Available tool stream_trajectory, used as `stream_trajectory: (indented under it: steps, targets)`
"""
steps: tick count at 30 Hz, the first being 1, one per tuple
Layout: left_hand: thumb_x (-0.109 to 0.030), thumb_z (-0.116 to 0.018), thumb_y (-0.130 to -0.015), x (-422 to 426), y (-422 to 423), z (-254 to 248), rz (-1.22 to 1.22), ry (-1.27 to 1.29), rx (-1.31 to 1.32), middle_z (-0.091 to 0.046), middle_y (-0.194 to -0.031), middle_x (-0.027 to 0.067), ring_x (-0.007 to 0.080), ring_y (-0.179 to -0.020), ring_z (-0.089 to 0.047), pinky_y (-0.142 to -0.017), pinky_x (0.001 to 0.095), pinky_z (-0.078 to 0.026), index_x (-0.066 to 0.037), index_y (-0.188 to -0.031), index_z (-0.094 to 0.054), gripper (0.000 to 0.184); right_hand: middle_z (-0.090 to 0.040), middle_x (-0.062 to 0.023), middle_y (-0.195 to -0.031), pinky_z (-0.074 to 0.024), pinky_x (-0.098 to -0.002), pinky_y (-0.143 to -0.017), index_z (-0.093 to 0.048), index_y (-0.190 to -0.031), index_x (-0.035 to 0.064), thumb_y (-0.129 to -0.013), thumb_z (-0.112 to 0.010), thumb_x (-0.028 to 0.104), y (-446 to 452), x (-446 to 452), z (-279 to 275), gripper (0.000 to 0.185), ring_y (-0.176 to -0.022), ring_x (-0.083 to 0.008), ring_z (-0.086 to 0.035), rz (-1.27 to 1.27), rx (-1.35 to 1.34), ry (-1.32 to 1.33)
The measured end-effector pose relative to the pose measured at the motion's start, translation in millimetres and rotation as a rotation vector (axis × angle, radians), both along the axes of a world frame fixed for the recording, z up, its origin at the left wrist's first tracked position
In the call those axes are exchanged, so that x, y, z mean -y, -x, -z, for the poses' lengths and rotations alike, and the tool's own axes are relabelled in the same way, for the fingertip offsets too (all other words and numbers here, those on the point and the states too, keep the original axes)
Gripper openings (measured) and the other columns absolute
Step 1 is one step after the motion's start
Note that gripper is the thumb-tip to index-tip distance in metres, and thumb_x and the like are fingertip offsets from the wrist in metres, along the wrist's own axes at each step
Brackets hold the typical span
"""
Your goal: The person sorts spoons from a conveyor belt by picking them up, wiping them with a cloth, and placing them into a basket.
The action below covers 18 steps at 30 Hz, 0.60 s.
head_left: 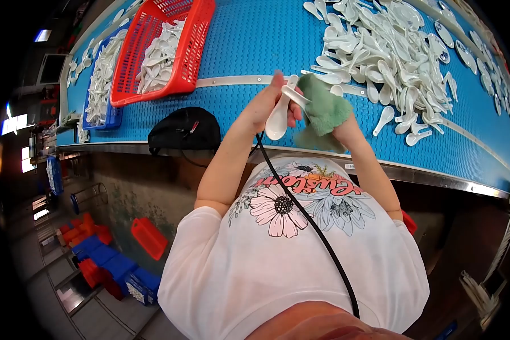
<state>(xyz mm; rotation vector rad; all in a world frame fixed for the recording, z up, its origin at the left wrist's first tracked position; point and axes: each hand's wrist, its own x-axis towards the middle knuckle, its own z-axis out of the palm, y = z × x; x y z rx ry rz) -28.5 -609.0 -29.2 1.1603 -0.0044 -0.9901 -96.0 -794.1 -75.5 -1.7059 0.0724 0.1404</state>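
Note:
My left hand (262, 106) is closed around white ceramic spoons above the near edge of the blue table. One spoon (277, 122) hangs with its bowl toward me, and a second spoon's handle (296, 96) crosses it and runs to the cloth. A green cloth (326, 109) is gripped in my right hand (344, 131), whose fingers it mostly covers. The cloth touches the crossing piece; its far end is hidden. Beyond my right hand lies a large heap of white spoons (388, 54), with a few loose ones at its near side.
A red basket (194, 54) with white spoons stands on the blue table (249, 42) at left, beside a blue basket (114, 118) of spoons. A black pouch (185, 131) lies at the near edge. A black cable (317, 226) crosses my shirt. Crates (110, 263) stand on the floor.

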Motion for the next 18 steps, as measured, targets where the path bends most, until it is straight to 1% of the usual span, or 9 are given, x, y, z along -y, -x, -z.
stream_trajectory:
  steps: [2, 3, 5, 7, 10, 14, 15, 16, 18]
  targets:
    - [-0.049, -0.036, -0.087, -1.5, -1.3, 7.2, 0.031, 0.036, 0.182, -0.055, -0.060, 0.0067, 0.0135, -0.049, -0.055, -0.046, 0.0260, -0.048, -0.003, -0.094, -0.048, 0.049, -0.062, -0.0049, -0.090, -0.0440, -0.0272, -0.071, -0.060, -0.095, 0.0032, -0.076, -0.061, 0.016, 0.5, -2.8, -3.7, 0.023, -0.079, -0.0122, -0.054, -0.006, 0.096, 0.060]
    - [-0.042, -0.040, -0.089, 5.1, 4.8, -6.8, 0.035, -0.162, 0.332, -0.055, -0.060, 0.0060, 0.0118, -0.049, -0.054, -0.045, 0.0242, -0.046, -0.003, -0.089, -0.049, 0.040, -0.062, -0.0049, -0.090, -0.0440, -0.0272, -0.071, -0.060, -0.095, 0.0032, -0.076, -0.061, 0.016, 1.8, -5.6, -4.0, 0.023, -0.079, -0.0122, -0.054, -0.008, 0.095, 0.058]
    - [-0.038, -0.042, -0.089, 11.2, 8.6, -1.9, 0.020, -0.220, 0.399, -0.055, -0.060, 0.0054, 0.0109, -0.049, -0.054, -0.045, 0.0232, -0.044, -0.003, -0.088, -0.049, 0.035, -0.060, -0.0036, -0.091, -0.0443, -0.0268, -0.067, -0.059, -0.094, 0.0034, -0.077, -0.061, 0.018, 3.8, -11.5, -5.1, 0.022, -0.078, -0.0111, -0.054, 0.026, -0.094, -0.280]
    - [-0.031, -0.044, -0.090, 15.4, 11.7, 0.5, -0.027, -0.272, 0.453, -0.054, -0.059, 0.0036, 0.0092, -0.048, -0.052, -0.043, 0.0221, -0.041, -0.003, -0.085, -0.049, 0.029, -0.059, -0.0031, -0.091, -0.0443, -0.0265, -0.066, -0.059, -0.096, 0.0036, -0.078, -0.061, 0.018, 1.5, -16.2, -2.4, 0.023, -0.078, -0.0108, -0.053, 0.026, -0.073, -0.291]
    - [-0.031, -0.044, -0.090, 20.8, 18.1, -2.0, -0.046, -0.294, 0.557, -0.054, -0.057, 0.0033, 0.0095, -0.049, -0.053, -0.044, 0.0225, -0.041, -0.002, -0.084, -0.049, 0.030, -0.058, -0.0028, -0.092, -0.0443, -0.0263, -0.065, -0.058, -0.100, 0.0039, -0.079, -0.060, 0.018, -0.5, -18.0, -3.8, 0.026, -0.078, -0.0108, -0.053, 0.038, -0.075, -0.305]
    - [-0.032, -0.043, -0.090, 13.6, 15.9, 1.1, -0.112, -0.261, 0.572, -0.054, -0.057, 0.0040, 0.0100, -0.050, -0.053, -0.046, 0.0226, -0.042, -0.002, -0.085, -0.049, 0.031, -0.058, -0.0035, -0.094, -0.0444, -0.0265, -0.066, -0.057, -0.103, 0.0039, -0.080, -0.058, 0.016, 0.0, -21.2, -3.5, 0.026, -0.077, -0.0118, -0.053, 0.114, -0.057, -0.327]
    - [-0.033, -0.043, -0.090, 11.1, 15.6, -1.9, -0.096, -0.352, 0.673, -0.055, -0.057, 0.0046, 0.0102, -0.050, -0.054, -0.045, 0.0227, -0.042, -0.002, -0.085, -0.049, 0.032, -0.058, -0.0035, -0.094, -0.0444, -0.0265, -0.066, -0.057, -0.103, 0.0039, -0.080, -0.058, 0.016, 0.4, -21.0, -0.5, 0.026, -0.077, -0.0118, -0.053, 0.116, -0.057, -0.327]
    - [-0.033, -0.043, -0.090, 9.9, 15.7, -3.3, -0.082, -0.442, 0.773, -0.055, -0.057, 0.0053, 0.0105, -0.049, -0.054, -0.045, 0.0227, -0.042, -0.001, -0.085, -0.049, 0.033, -0.058, -0.0040, -0.095, -0.0447, -0.0266, -0.066, -0.056, -0.103, 0.0031, -0.079, -0.058, 0.013, 1.1, -19.1, 4.5, 0.026, -0.077, -0.0125, -0.054, 0.150, 0.035, -0.283]
    - [-0.033, -0.042, -0.090, 7.7, 14.5, 3.1, -0.177, -0.399, 0.735, -0.055, -0.057, 0.0058, 0.0110, -0.049, -0.054, -0.045, 0.0231, -0.042, -0.002, -0.084, -0.049, 0.033, -0.058, -0.0045, -0.095, -0.0450, -0.0267, -0.067, -0.055, -0.103, 0.0023, -0.079, -0.057, 0.011, 2.0, -14.7, 14.0, 0.026, -0.078, -0.0131, -0.055, 0.175, 0.137, -0.238]
